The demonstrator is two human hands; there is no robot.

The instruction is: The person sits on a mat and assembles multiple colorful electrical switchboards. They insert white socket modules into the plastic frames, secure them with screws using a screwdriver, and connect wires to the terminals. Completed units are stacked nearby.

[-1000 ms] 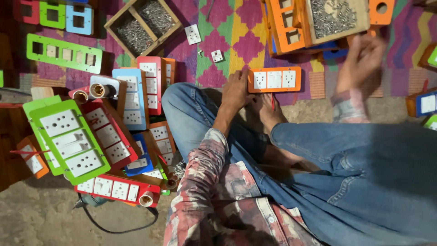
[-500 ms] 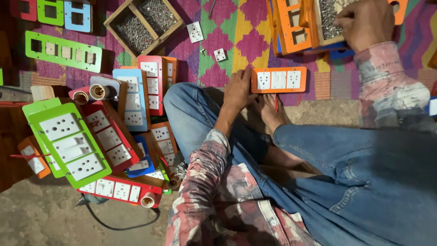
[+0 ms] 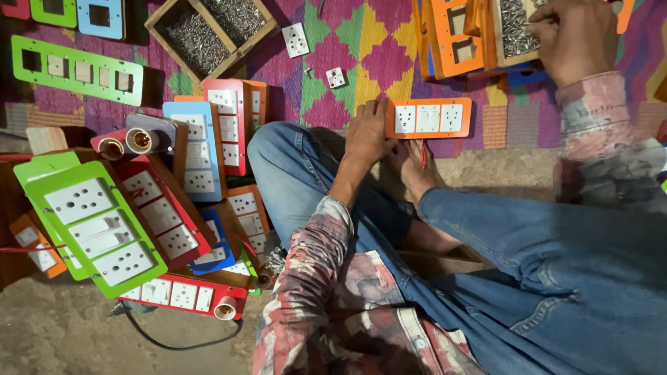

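Note:
My left hand (image 3: 368,135) rests on the colourful mat and grips the left end of an orange switch board (image 3: 429,118) with three white fittings, which lies flat just past my crossed legs. My right hand (image 3: 570,35) reaches far up right, fingers curled over a wooden tray of screws (image 3: 513,31) that sits on orange boards. What those fingers pinch is hidden. A thin red tool (image 3: 422,154) lies by my bare foot under the board.
A pile of green (image 3: 90,222), red (image 3: 167,222) and blue (image 3: 198,156) switch boards lies at the left. A second wooden box of screws (image 3: 208,31) stands at the top. Two loose white sockets (image 3: 297,39) lie on the mat, and a black cable (image 3: 180,340) on the floor.
My right hand has risen from beside the orange switch board to the screw tray at the upper right. My left hand has stayed on the board.

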